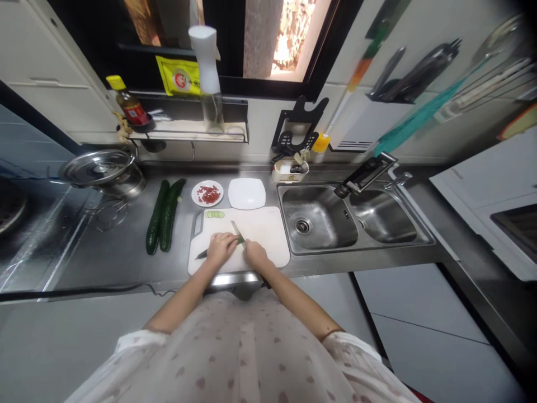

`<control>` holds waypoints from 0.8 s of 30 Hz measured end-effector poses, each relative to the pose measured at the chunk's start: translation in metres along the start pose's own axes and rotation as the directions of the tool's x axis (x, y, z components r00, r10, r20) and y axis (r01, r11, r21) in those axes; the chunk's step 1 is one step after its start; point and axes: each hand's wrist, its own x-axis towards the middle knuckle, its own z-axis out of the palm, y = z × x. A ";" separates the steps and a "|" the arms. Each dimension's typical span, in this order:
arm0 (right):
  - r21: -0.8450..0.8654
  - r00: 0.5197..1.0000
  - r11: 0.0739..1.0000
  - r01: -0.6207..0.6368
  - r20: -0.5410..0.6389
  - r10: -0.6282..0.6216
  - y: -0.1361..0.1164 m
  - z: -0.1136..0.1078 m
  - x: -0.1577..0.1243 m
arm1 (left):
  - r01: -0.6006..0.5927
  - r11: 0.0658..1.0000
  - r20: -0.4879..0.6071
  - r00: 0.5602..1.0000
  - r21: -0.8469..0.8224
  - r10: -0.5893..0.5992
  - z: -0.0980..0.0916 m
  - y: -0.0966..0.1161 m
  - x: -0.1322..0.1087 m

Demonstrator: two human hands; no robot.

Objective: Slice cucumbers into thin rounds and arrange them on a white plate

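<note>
On the white cutting board (pixel 272 224), my left hand (pixel 222 248) is closed over a green cucumber piece (pixel 240 239), mostly hidden by the fingers. A dark pointed shape (pixel 202 254) sticks out to its left; I cannot tell whether it belongs to the same piece. My right hand (pixel 255 255) grips a knife (pixel 235 226), its blade pointing away beside the cucumber's cut end. Several pale cucumber slices (pixel 215 214) lie overlapped in a row near the board's upper left corner. Two whole cucumbers (pixel 161 218) rest side by side on the counter to the left.
Behind the board stand a small plate (pixel 195 195) of chopped red bits and a white square plate (pixel 246 193). A lidded steel pot (pixel 121 182) and wire rack (pixel 111 215) are at left. The double sink (pixel 319 243) borders the board's right. Bottles stand on a wall shelf (pixel 188 135).
</note>
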 end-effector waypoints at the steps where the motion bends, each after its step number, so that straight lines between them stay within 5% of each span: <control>1: 0.000 1.000 1.000 0.000 0.000 0.000 0.000 0.001 0.000 | 0.000 1.000 0.001 1.000 0.001 0.000 0.000 0.000 0.000; 13: -0.030 0.998 0.999 -0.035 0.045 0.036 0.005 0.005 -0.017 | 0.000 1.000 -0.007 1.000 0.002 0.000 0.000 0.000 0.000; 24: -0.013 0.999 1.000 -0.027 0.018 0.027 0.002 0.007 -0.006 | -0.002 1.000 -0.012 1.000 0.013 0.002 0.000 0.000 -0.001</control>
